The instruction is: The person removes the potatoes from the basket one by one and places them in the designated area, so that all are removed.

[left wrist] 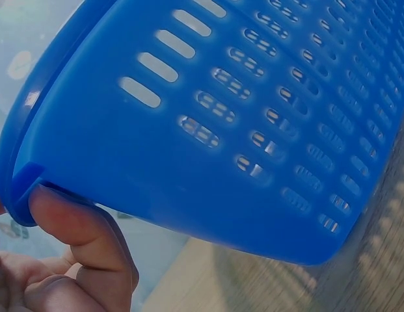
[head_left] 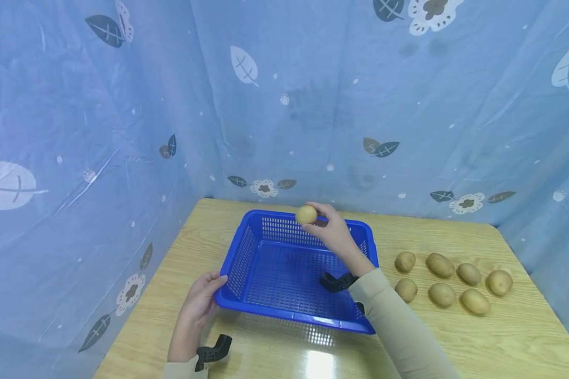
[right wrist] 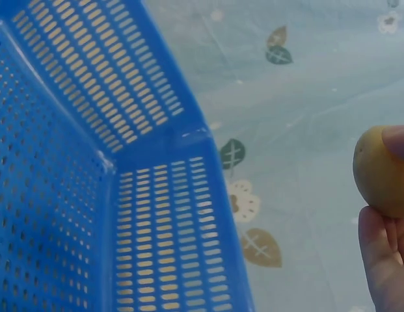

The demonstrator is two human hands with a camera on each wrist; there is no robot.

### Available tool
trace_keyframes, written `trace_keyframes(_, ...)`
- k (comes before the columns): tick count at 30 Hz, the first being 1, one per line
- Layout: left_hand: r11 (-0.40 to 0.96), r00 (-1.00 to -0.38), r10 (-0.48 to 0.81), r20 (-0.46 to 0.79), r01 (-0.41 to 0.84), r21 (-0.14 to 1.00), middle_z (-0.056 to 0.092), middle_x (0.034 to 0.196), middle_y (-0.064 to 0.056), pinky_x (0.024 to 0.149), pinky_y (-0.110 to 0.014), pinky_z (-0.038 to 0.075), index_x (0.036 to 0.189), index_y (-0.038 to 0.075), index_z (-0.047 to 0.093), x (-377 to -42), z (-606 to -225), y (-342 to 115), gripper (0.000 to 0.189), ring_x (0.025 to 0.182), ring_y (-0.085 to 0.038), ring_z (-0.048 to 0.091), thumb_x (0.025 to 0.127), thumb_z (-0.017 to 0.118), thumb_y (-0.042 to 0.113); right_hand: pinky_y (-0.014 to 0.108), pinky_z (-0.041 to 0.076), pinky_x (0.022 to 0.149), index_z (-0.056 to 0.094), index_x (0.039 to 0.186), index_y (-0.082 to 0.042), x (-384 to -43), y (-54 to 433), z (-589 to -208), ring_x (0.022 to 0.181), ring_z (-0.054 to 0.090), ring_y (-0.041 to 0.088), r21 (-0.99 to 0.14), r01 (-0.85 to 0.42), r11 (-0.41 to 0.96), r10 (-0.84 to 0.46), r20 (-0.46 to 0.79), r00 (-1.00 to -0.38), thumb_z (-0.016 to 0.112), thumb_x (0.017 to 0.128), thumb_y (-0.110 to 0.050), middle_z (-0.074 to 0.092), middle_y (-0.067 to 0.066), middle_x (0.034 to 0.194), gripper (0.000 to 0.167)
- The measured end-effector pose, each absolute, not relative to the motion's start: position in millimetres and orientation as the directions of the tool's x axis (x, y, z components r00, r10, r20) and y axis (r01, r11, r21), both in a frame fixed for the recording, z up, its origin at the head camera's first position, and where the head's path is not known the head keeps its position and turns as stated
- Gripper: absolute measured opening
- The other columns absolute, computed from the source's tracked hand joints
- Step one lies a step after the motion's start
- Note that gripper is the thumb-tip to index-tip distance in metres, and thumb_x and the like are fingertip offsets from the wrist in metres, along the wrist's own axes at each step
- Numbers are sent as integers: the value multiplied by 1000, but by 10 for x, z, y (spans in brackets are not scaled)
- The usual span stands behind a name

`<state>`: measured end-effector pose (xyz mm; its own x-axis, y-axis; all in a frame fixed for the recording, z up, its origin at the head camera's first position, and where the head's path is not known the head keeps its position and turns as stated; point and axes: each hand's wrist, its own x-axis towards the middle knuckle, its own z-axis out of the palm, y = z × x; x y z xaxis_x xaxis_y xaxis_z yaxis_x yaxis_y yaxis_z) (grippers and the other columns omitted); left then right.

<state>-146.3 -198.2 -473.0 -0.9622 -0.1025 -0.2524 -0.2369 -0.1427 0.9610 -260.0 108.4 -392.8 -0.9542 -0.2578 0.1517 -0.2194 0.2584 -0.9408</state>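
Note:
A blue plastic basket with slotted walls stands on the wooden table, nothing lying inside it. My left hand grips its rim at the near left corner; in the left wrist view the fingers curl under the lip of the basket. Above the basket's far side, my right hand pinches a potato between thumb and fingers. At the right edge of the right wrist view, that potato shows beyond the basket wall.
Several potatoes lie in two loose rows on the table right of the basket. A blue patterned curtain hangs behind the table and along its sides. Black wrist mounts sit on both forearms.

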Motion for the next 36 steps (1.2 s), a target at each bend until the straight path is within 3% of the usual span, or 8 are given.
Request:
trace_keyframes(6,-146,-960,-105,-261,-244,959,62,96,-11,69,-26,56,112,-8,44,-1468,-4722,-1974,26,83,-18,66,94,52,9,37,48,98,50,136,-13,-2476,1293,-3884,117,51,30,-948,-222,227,-224,171,-960,72,84,-15,45,13,133,56)
trace_keyframes(10,-154,-960,-107,-257,-240,958,63,95,-10,69,-26,57,111,-8,44,-1468,-4727,-1975,25,82,-17,66,94,53,9,26,49,92,49,136,-9,-2402,1459,-3879,113,54,28,-956,-226,186,-176,194,-965,72,83,-11,46,14,133,57)
trace_keyframes(13,-166,-961,-108,-256,-236,957,63,95,-10,68,-26,56,111,-7,45,-1478,-4729,-1977,24,81,-17,66,94,52,9,16,48,88,49,135,-3,-2340,1594,-3889,107,54,16,-956,-249,155,-133,230,-964,70,83,-6,49,14,127,56)
trace_keyframes(17,-161,-960,-104,-259,-241,957,62,95,-10,69,-26,56,112,-8,44,-1479,-4725,-1972,25,82,-17,65,94,52,9,11,46,87,46,135,3,-2220,1775,-3918,100,53,4,-956,-276,102,-78,269,-960,68,84,-2,52,2,118,55)
trace_keyframes(21,-150,-961,-106,-257,-240,959,62,95,-10,69,-26,56,112,-7,44,-1464,-4725,-1966,26,81,-17,66,94,53,10,11,46,88,43,135,8,-2119,1931,-3980,102,54,3,-955,-297,18,-31,297,-954,66,85,1,53,-5,118,55)
trace_keyframes(28,-157,-963,-105,-248,-231,960,62,95,-10,69,-26,56,110,-7,44,-1450,-4749,-1969,25,81,-17,65,94,53,10,11,45,90,46,136,0,-1970,2196,-4054,106,55,1,-953,-301,-28,21,301,-953,64,86,3,54,-4,124,53)
trace_keyframes(36,-149,-962,-119,-246,-228,962,62,95,-10,70,-26,56,110,-7,44,-1450,-4751,-1975,26,83,-18,65,93,54,11,7,42,90,45,136,3,-1712,2585,-4102,107,55,-2,-958,-283,-47,133,275,-952,62,86,6,55,-9,119,53)
